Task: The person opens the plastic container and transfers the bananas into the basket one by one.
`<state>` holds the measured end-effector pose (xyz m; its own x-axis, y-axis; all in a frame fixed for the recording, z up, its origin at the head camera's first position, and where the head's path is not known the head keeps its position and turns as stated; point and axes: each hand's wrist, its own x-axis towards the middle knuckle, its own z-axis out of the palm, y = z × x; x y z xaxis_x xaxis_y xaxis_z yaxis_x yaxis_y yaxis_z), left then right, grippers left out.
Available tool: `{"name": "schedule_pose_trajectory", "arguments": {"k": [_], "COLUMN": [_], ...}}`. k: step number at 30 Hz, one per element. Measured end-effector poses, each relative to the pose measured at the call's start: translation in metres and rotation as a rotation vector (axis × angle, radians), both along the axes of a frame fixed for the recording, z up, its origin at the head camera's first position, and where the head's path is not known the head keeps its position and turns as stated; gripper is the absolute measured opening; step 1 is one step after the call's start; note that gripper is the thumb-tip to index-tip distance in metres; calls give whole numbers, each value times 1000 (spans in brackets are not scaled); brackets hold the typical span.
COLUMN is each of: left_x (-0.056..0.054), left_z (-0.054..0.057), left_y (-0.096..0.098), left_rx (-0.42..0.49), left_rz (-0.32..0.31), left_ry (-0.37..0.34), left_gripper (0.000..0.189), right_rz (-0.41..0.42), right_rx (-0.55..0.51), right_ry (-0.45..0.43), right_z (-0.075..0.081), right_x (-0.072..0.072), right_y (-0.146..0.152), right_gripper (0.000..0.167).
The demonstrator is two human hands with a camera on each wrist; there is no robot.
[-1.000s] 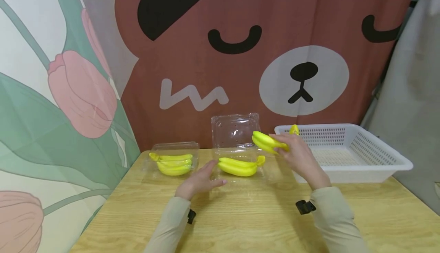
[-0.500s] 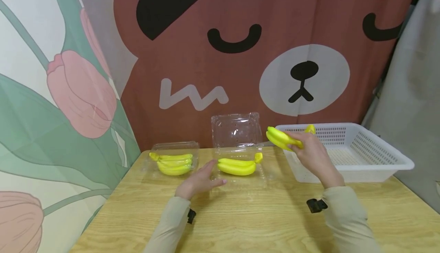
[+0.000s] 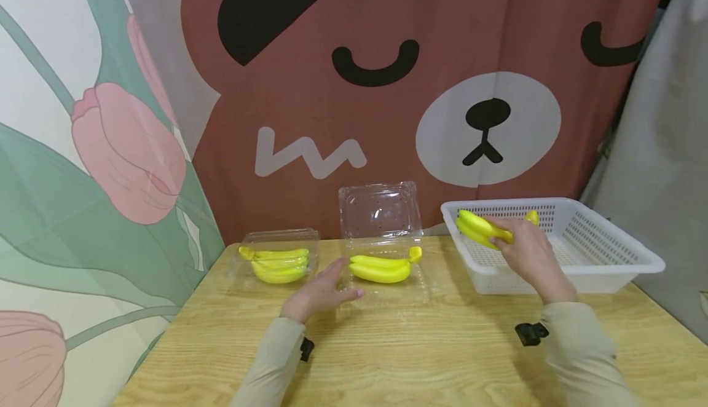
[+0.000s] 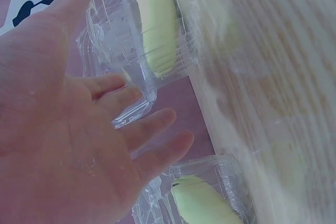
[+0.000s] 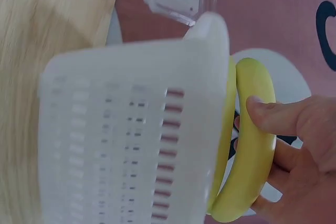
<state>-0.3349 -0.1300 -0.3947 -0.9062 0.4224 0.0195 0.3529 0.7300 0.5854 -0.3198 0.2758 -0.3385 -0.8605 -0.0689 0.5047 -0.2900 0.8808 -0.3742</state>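
A bunch of yellow bananas (image 3: 480, 227) is held by my right hand (image 3: 528, 253) above the left part of the white basket (image 3: 564, 279). Thumb and fingers grip it from opposite sides in the right wrist view, where the bananas (image 5: 249, 150) show over the basket's rim. My left hand (image 3: 316, 293), fingers spread, is beside the open clear plastic box (image 3: 378, 213), and its palm shows in the left wrist view. Inside that box lies another banana bunch (image 3: 381, 270). Whether the left fingertips touch the box, I cannot tell.
Left of my left hand stands a second clear plastic box (image 3: 312, 238) with a banana bunch (image 3: 281, 265) in it. All of this is on a wooden table (image 3: 387, 358). A curtain (image 3: 310, 106) with a bear print hangs behind the table.
My right hand has carried its banana bunch rightward, from beside the open box to over the white basket. The left hand has stayed in place.
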Motion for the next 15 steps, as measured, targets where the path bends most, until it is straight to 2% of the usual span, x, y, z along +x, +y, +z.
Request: {"name": "schedule_pose_trajectory", "arguments": {"k": [10,15], "left_x": [-1,-2], "left_z": [-3,-3], "left_y": [-2,-2], "left_rx": [-10,-1], "left_rz": [-3,-9], "left_ry": [2,11], "left_gripper": [90,89], "right_rz": [-75,-89], "right_rx": [-2,10], "right_ry": [-109,-124], "right_z": [-11,-15], "right_x": [-3,-4], "right_y": [34,42], "right_gripper": [48,48]}}
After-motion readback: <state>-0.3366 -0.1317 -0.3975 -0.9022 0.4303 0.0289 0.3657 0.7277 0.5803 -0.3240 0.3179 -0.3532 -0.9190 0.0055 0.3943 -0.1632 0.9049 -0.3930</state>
